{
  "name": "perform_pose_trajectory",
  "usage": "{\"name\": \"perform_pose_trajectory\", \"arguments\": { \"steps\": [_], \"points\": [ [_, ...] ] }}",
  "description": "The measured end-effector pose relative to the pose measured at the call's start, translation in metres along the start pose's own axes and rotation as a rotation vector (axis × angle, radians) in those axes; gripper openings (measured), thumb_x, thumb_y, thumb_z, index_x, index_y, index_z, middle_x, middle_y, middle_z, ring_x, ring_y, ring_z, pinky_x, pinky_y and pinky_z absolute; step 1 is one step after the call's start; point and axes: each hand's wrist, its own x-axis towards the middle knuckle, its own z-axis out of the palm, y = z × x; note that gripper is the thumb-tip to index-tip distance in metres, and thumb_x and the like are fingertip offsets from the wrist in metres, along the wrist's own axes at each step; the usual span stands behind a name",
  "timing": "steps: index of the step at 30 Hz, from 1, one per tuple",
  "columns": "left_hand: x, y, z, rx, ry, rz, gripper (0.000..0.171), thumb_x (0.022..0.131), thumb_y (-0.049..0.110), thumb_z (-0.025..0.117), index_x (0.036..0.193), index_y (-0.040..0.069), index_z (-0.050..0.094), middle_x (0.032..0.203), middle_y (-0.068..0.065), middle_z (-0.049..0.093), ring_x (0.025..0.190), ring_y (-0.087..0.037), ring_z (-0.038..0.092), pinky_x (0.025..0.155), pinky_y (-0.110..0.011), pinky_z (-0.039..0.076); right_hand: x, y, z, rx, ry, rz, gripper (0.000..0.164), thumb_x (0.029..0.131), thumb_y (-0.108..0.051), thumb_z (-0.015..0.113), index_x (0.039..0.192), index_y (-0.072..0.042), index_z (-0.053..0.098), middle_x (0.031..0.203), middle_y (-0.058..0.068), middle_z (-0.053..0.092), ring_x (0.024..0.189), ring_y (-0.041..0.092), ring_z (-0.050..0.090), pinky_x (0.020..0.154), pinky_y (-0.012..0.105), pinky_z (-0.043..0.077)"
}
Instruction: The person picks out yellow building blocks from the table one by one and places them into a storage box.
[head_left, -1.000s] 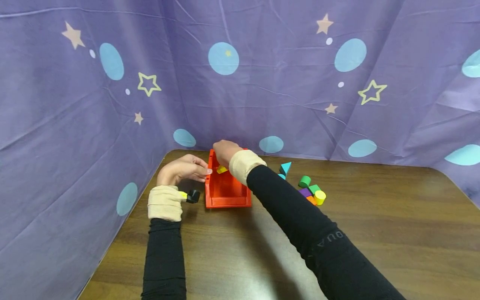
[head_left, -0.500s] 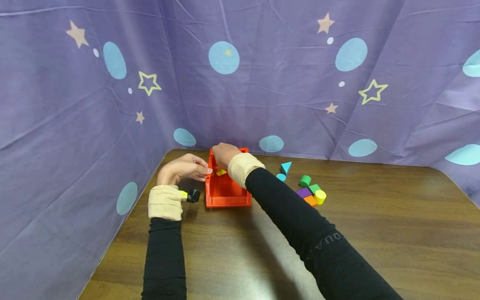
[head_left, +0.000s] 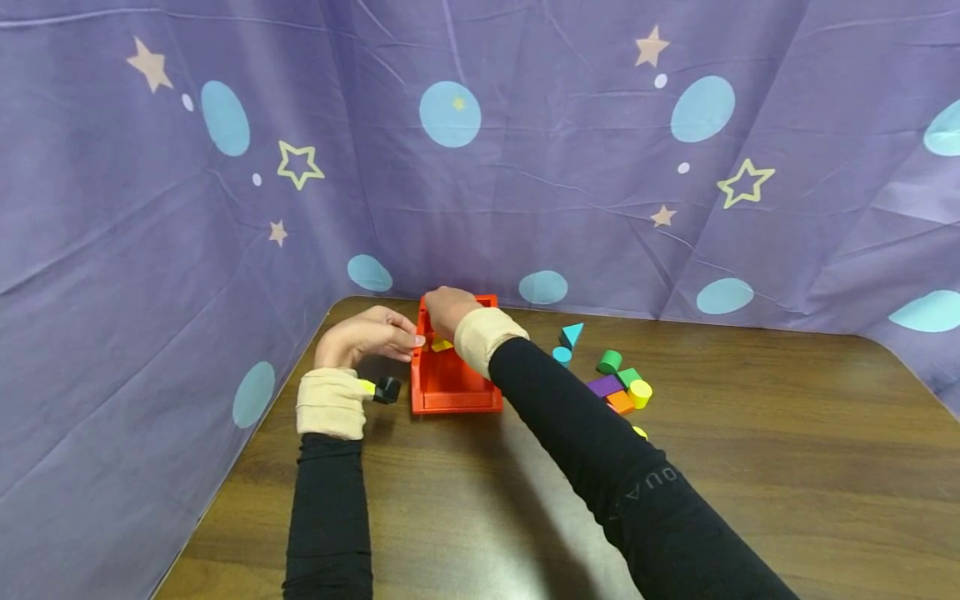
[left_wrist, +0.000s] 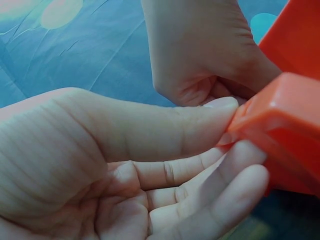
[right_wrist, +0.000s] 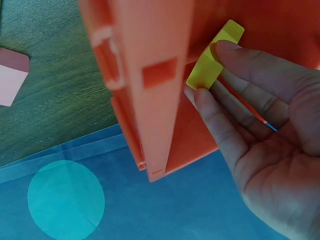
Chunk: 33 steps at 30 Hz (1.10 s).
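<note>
A red open box point(head_left: 456, 400) stands at the far left of the table. From its left side my left hand point(head_left: 367, 337) pinches the rim between thumb and fingers; the left wrist view shows the thumb on top of the red edge point(left_wrist: 285, 107). My right hand point(head_left: 448, 310) reaches inside the box. In the right wrist view its thumb and fingertips pinch a small yellow block point(right_wrist: 215, 57) with a notched shape, held close to the box's inner wall. From the head, only a corner of that yellow block point(head_left: 442, 343) shows below the right hand.
Several coloured blocks lie right of the box: a blue triangle point(head_left: 572, 335), a blue cylinder point(head_left: 562, 356), a green cylinder point(head_left: 610, 362), a purple block point(head_left: 605, 386), an orange block point(head_left: 620, 403), a yellow cylinder point(head_left: 640, 393). A patterned curtain point(head_left: 555, 200) hangs behind the table.
My right forearm has shifted slightly left and down, uncovering more of the purple and orange blocks and another yellow piece. Both hands stay almost where they were.
</note>
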Motion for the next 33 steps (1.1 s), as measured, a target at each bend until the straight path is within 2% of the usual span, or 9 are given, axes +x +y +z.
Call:
{"name": "perform_pose_trajectory", "arguments": {
  "steps": [5, 12, 21, 26, 33],
  "points": [
    [0.000, 0.000, 0.000, 0.000, 0.001, -0.001, 0.022, 0.095, 0.005, 0.065, 0.109, -0.009, 0.057, 0.083, 0.001, 0.066, 0.077, -0.012, 0.068, 0.097, -0.045, 0.060, -0.006, -0.002, -0.001, -0.005, 0.008, 0.002, 0.018, 0.101, -0.006, 0.057, 0.116, -0.010, 0.065, 0.119, 0.005, 0.069, 0.101, 0.019, 0.061, 0.089, 0.031, 0.055],
    [-0.002, 0.000, 0.001, 0.002, 0.016, -0.011, 0.022, 0.095, 0.005, 0.066, 0.110, -0.009, 0.057, 0.084, 0.001, 0.066, 0.077, -0.012, 0.068, 0.100, -0.047, 0.058, -0.008, -0.003, 0.002, -0.026, 0.045, -0.012, 0.017, 0.099, -0.007, 0.059, 0.112, -0.010, 0.070, 0.122, 0.007, 0.070, 0.103, 0.019, 0.065, 0.088, 0.034, 0.058],
    [-0.005, 0.001, 0.002, -0.002, 0.009, 0.008, 0.023, 0.095, 0.004, 0.065, 0.111, -0.010, 0.056, 0.085, 0.000, 0.065, 0.077, -0.012, 0.066, 0.091, -0.038, 0.062, -0.006, -0.002, 0.007, -0.045, 0.048, -0.002, 0.019, 0.099, -0.007, 0.060, 0.114, -0.010, 0.071, 0.123, 0.007, 0.071, 0.106, 0.020, 0.067, 0.090, 0.036, 0.059],
    [-0.004, 0.002, 0.002, 0.002, 0.012, 0.000, 0.026, 0.094, 0.005, 0.067, 0.112, -0.010, 0.056, 0.086, -0.001, 0.064, 0.077, -0.012, 0.066, 0.092, -0.039, 0.062, -0.005, -0.002, 0.009, -0.043, 0.057, 0.000, 0.020, 0.099, -0.007, 0.059, 0.115, -0.011, 0.071, 0.125, 0.007, 0.071, 0.109, 0.021, 0.068, 0.092, 0.037, 0.060],
    [-0.005, 0.002, 0.001, -0.003, 0.008, 0.003, 0.024, 0.094, 0.005, 0.066, 0.111, -0.010, 0.056, 0.086, 0.000, 0.064, 0.077, -0.012, 0.066, 0.088, -0.035, 0.063, -0.002, -0.003, 0.011, -0.042, 0.022, 0.013, 0.023, 0.101, -0.009, 0.058, 0.120, -0.010, 0.070, 0.126, 0.007, 0.070, 0.110, 0.020, 0.067, 0.092, 0.036, 0.059]
  ]
}}
